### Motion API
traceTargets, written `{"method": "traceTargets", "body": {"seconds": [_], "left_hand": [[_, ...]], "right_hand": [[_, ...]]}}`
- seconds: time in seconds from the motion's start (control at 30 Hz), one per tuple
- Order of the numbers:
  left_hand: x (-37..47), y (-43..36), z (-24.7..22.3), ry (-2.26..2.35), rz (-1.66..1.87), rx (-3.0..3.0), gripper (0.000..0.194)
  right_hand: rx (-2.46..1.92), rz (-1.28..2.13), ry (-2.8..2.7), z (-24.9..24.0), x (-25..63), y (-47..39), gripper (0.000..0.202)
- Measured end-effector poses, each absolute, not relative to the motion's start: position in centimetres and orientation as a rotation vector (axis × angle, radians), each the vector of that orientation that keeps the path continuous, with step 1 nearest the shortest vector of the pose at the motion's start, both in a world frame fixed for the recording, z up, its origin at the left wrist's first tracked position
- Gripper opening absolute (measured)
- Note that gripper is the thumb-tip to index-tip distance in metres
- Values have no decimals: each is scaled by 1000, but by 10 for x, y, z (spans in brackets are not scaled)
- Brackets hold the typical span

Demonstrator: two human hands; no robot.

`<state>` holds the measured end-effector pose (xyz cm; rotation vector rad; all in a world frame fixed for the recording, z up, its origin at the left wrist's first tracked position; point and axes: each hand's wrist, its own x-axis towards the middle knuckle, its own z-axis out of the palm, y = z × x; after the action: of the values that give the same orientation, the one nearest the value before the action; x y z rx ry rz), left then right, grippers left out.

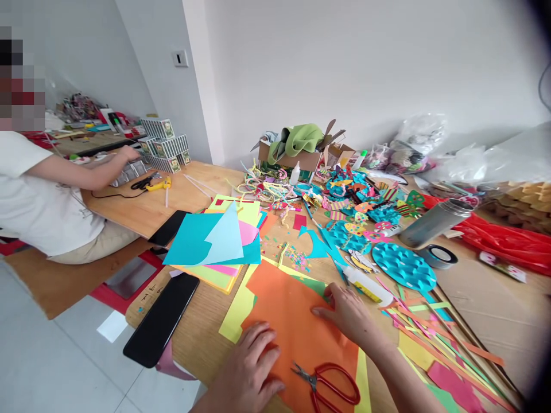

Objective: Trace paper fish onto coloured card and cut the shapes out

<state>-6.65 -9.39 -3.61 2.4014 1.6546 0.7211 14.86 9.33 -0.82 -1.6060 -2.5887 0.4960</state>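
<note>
A large orange sheet with a cut, curved edge lies over yellow and green paper on the wooden table. My left hand rests on the sheet's left part, palm down, fingers apart. At the sheet's upper right edge my right hand touches the paper, its thumb and fingers spread and nothing gripped. Red-handled scissors lie on the orange sheet between my two arms, with their blades slightly parted and no hand on them.
Stacked coloured paper and a black phone lie left. Beyond are paper fish, blue round pieces, a glue bottle, a metal flask and paper strips. Another person works at far left.
</note>
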Motion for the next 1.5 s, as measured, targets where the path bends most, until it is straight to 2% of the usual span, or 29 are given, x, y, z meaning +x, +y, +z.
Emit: {"method": "traceTargets", "body": {"seconds": [0.13,0.27,0.4,0.5,0.6,0.77,0.9,1.17,1.27,1.4,1.5], "left_hand": [[-67,-94,-34,1643,742,2401,34],[-66,-94,-31,1646,776,2394,32],[-65,-94,-29,1659,767,2365,28],[-65,-95,-29,1662,770,2359,27],[-66,-95,-29,1666,779,2362,27],[-65,-95,-24,1670,739,2351,27],[-64,-96,-23,1682,744,2313,27],[-63,-95,-21,1674,778,2272,25],[-63,-95,-19,1671,789,2234,26],[-64,-94,-21,1676,787,2223,28],[-63,-94,-23,1676,789,2224,27]], "right_hand": [[-1538,580,-2649,-1,147,98,21],[-1438,499,-2701,0,142,94,11],[-1437,441,-2644,0,132,98,43],[-1546,590,-2638,3,124,107,55],[-1605,779,-2637,6,120,115,55],[-1553,906,-2676,13,121,121,33],[-1509,986,-2674,17,126,125,29],[-1441,1398,-2524,18,140,133,42],[-1403,1365,-2558,18,146,130,45],[-1370,1375,-2588,13,152,129,61],[-1302,1451,-2599,8,153,130,61]]}}
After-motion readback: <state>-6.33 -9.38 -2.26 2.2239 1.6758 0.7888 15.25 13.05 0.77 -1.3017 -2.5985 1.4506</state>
